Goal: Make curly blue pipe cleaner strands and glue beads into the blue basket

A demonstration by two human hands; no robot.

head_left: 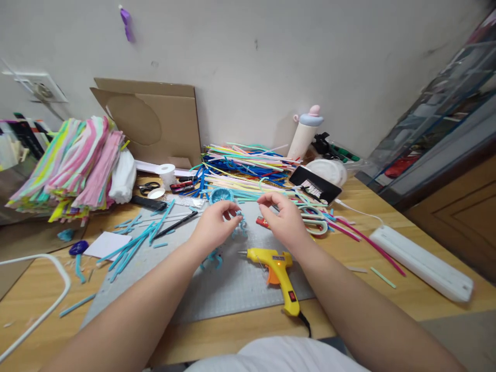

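Note:
Above the grey cutting mat (217, 305), my left hand (217, 225) has its thumb and fingertips drawn together; whatever sits between them, if anything, is too small to make out. Curled light-blue pipe cleaner pieces (241, 228) show just beside and below those fingertips. My right hand (284, 221) is a short way to the right, thumb and forefinger close in a pinch, with no object I can name in it. A yellow hot glue gun (277, 258) lies on the mat below the right hand, its small light lit. More blue curls (212, 260) lie under my left wrist.
Cut blue pipe cleaner lengths (134, 248) and a black pen (176, 225) lie left. Behind are a blue round dish (220, 195), a pipe cleaner pile (248, 165), a bottle (304, 134) and a phone (315, 184). Scissors (315, 223) and a white power strip (420, 263) are right.

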